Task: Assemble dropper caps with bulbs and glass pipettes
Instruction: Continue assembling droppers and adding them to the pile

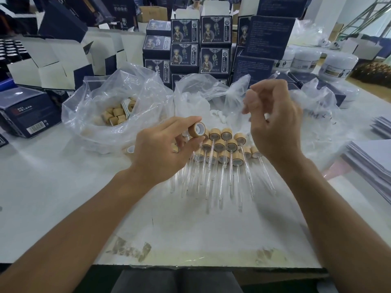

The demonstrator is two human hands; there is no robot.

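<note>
My left hand [160,149] pinches a bamboo-coloured dropper cap [196,129] between thumb and fingers, its white-lined opening facing me. My right hand [273,123] is raised to the right of it with fingers curled; it is blurred, and what it holds, if anything, cannot be made out. On the white table [63,187] below the hands lies a pile of assembled droppers [224,149], caps at the back and glass pipettes pointing toward me. A clear bag of loose bamboo caps [114,116] sits at the left. A clear bag with white bulbs [215,113] sits behind the pile.
Stacks of dark blue printed cartons [186,45] and open white-flapped boxes [48,66] crowd the back of the table. White jars [336,66] stand at the back right. Stacked paper sheets [368,157] lie at the right edge. Another clear bag [317,106] is behind my right hand.
</note>
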